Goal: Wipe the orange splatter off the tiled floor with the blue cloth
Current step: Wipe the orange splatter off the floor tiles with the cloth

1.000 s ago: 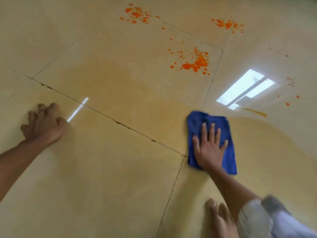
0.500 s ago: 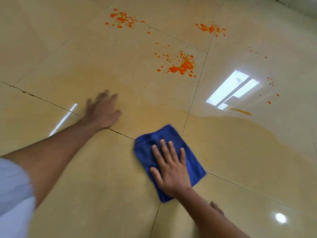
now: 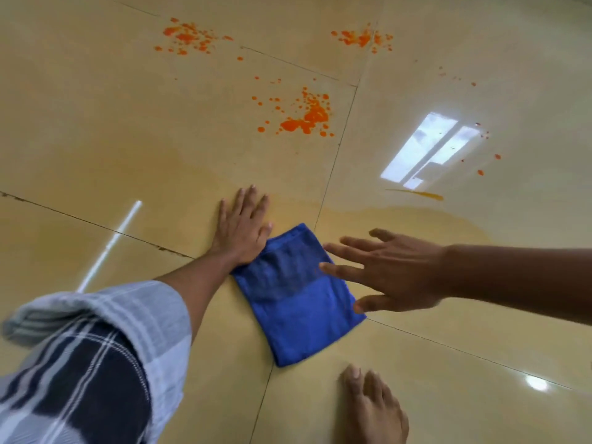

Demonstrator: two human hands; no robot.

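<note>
The folded blue cloth lies flat on the beige tiled floor where four tiles meet. My left hand presses flat on the floor, its heel against the cloth's upper left edge. My right hand hovers with spread fingers over the cloth's right side, holding nothing. Beyond the cloth lies the nearest orange splatter. Two more orange patches sit farther back: one at the left and one at the right. Small orange drops and an orange streak lie to the right.
A yellowish wet film covers the tiles around the cloth. My bare foot stands just below the cloth. A window's reflection glares on the floor at the right. My checked sleeve fills the lower left.
My right hand has lifted off the cloth and now hovers to its right. My left hand slid right across the floor until it touches the cloth's edge. The cloth stayed about where it was.
</note>
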